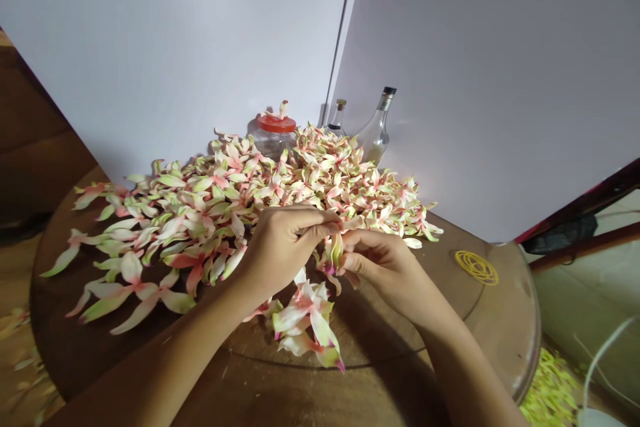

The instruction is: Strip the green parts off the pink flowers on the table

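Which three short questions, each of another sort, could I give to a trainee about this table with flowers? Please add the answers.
1. True or false: a flower shows between the left hand and the right hand.
2. Fill in: on the jar's red lid lies ____.
3. Count: how many glass bottles show behind the flower heap?

Key: 1. True. 2. Another flower. 3. Two.

Two glass bottles (376, 139), one red-lidded jar (275, 135), one round table (445, 280), flowers (310, 310) beyond counting
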Demonstrator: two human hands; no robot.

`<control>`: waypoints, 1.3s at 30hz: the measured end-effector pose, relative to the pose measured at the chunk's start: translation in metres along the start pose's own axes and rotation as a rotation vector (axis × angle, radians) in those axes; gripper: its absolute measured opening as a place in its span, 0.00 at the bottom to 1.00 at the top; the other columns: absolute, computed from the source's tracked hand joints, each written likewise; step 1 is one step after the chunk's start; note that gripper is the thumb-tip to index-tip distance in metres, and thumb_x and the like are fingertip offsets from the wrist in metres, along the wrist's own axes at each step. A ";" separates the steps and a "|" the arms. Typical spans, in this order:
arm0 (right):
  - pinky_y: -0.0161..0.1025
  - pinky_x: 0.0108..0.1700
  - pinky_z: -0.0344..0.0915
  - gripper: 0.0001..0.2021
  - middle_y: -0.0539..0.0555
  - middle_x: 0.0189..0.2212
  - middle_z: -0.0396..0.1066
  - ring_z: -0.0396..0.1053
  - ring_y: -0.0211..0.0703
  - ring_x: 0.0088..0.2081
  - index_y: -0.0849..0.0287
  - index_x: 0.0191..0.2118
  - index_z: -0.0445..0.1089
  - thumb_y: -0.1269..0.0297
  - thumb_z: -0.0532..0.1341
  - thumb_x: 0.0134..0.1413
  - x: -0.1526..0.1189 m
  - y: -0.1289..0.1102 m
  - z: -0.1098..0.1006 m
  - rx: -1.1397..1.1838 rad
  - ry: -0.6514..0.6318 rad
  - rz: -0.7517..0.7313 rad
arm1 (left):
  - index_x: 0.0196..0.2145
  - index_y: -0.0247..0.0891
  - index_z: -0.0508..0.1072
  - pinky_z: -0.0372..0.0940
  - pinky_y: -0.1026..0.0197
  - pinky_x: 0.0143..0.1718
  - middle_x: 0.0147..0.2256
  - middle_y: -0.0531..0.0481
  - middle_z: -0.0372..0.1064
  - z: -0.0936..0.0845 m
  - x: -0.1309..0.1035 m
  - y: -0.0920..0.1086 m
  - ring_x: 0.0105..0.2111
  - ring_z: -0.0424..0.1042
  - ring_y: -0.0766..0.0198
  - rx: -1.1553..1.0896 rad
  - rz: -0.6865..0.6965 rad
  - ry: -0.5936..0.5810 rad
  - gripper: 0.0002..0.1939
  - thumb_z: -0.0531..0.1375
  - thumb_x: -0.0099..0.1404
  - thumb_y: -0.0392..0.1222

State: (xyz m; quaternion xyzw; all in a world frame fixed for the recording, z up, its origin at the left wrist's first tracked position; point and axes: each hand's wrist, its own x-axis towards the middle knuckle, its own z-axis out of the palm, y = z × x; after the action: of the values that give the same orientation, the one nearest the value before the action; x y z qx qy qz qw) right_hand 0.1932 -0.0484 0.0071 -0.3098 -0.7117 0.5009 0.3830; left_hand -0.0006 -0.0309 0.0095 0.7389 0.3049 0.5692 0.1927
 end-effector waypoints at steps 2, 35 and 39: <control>0.34 0.30 0.60 0.08 0.49 0.27 0.68 0.61 0.33 0.26 0.59 0.36 0.74 0.60 0.64 0.64 0.000 0.000 0.000 -0.008 0.001 -0.001 | 0.37 0.38 0.82 0.74 0.67 0.39 0.37 0.51 0.81 0.000 0.000 0.000 0.36 0.80 0.67 -0.003 -0.003 0.005 0.07 0.65 0.64 0.31; 0.36 0.29 0.55 0.09 0.49 0.27 0.69 0.59 0.35 0.28 0.59 0.31 0.71 0.66 0.60 0.63 -0.003 -0.008 0.001 -0.233 0.040 -0.027 | 0.16 0.36 0.72 0.57 0.72 0.21 0.17 0.58 0.61 0.004 0.000 -0.007 0.19 0.60 0.74 -0.357 -0.417 -0.060 0.15 0.64 0.59 0.31; 0.36 0.30 0.55 0.10 0.49 0.26 0.68 0.59 0.35 0.28 0.59 0.30 0.71 0.64 0.61 0.63 -0.003 -0.008 -0.002 -0.179 0.020 -0.034 | 0.17 0.36 0.74 0.57 0.71 0.19 0.17 0.56 0.64 0.006 -0.001 -0.004 0.19 0.61 0.74 -0.400 -0.491 -0.076 0.13 0.67 0.58 0.36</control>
State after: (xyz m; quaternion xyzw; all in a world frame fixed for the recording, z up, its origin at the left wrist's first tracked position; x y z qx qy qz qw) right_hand 0.1959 -0.0524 0.0141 -0.3355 -0.7548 0.4256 0.3696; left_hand 0.0038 -0.0281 0.0051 0.6115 0.3485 0.5263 0.4771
